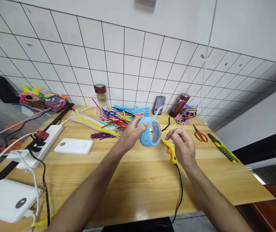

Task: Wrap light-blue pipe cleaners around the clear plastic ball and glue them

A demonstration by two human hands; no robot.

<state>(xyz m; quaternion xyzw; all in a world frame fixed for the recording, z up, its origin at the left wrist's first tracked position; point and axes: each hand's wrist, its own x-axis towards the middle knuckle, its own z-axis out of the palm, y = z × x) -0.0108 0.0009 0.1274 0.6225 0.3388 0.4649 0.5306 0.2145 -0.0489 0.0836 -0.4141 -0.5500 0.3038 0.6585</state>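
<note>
My left hand (134, 132) is wrapped round the left side of a clear ring-shaped piece wound with light blue pipe cleaner (146, 137). One blue end sticks up from its top toward the phone. To the right of the ring, my right hand (182, 145) is raised with its fingers curled together near the thumb; whether they pinch anything is too small to tell. A yellow glue gun (171, 153) lies on the table beside my right hand, its nozzle close to the ring and its black cord running toward the front edge.
Colourful pipe cleaners (111, 119) lie behind my left hand. A phone (159, 104) and dark red flask (180, 104) stand by the wall. Scissors (200, 133) and pliers (215, 140) lie right; a white power bank (73, 146) and power strip (52, 138) lie left.
</note>
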